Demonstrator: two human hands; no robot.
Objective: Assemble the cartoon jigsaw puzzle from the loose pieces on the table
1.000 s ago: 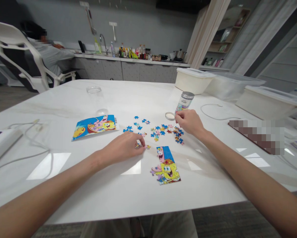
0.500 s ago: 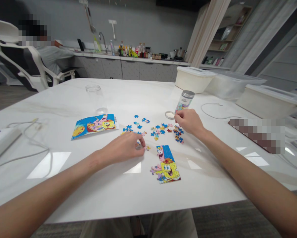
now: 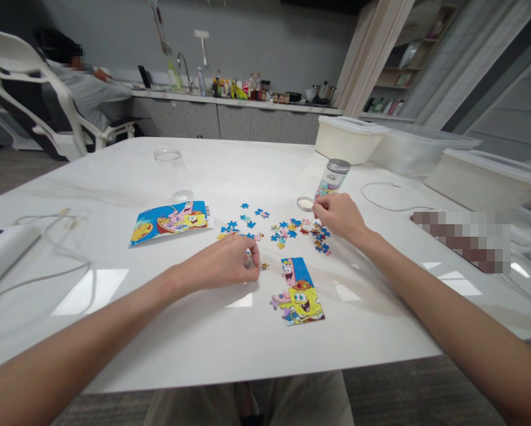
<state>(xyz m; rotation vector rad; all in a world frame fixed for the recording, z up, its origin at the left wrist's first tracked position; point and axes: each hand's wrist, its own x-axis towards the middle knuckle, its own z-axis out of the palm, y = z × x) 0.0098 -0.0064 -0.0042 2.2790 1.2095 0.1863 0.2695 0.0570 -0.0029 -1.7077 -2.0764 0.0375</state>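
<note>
My left hand rests on the white table with its fingers curled, pinching a small puzzle piece just left of the partly built cartoon puzzle. My right hand is curled over the right edge of the loose blue and yellow pieces, fingertips pressed together near a small round lid; what it grips is hidden. A grey-capped tube stands just behind that hand. A cartoon reference picture lies flat to the left.
White lidded bins line the far right of the table, with a thin cable beside them. A clear glass stands behind the picture. A white device and cord lie at the left. A person sits in a chair at the back left.
Both hands have stayed almost in place; the view has shifted slightly.
</note>
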